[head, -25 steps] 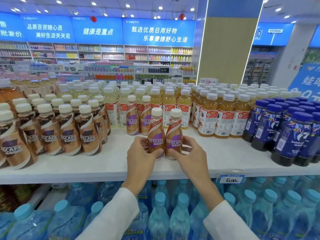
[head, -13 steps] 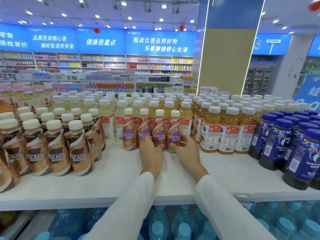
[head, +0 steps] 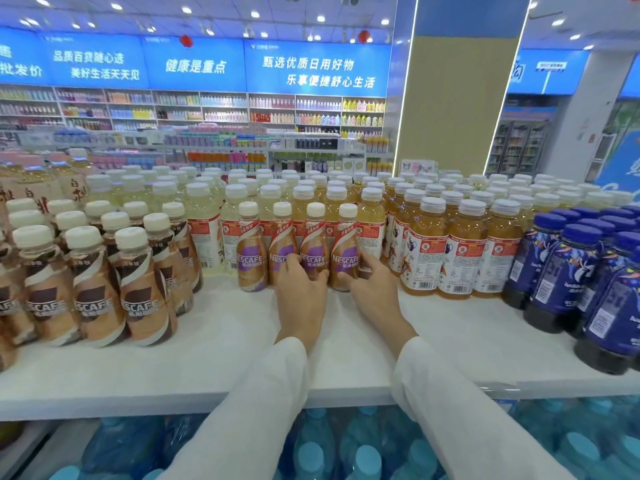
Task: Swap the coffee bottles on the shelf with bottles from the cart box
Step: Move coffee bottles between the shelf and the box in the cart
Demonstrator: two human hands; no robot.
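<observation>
Coffee bottles [head: 343, 252] — snug between left hand [head: 302, 299] and right hand [head: 375, 293]

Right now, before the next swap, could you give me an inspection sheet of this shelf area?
Surface: white shelf, bottles upright in rows, bare strip at the front.
Job's things: four purple-label coffee bottles in one row; brown-label coffee bottles at left; cart box not in view.
Clutter: pale drink bottles, amber drink bottles, dark blue bottles at right.
Grippers: left hand grips the third bottle from the left; right hand grips the fourth bottle.
Cables: nothing seen.
Surroundings: water bottles on the tier below; store aisles and blue signs behind.
</observation>
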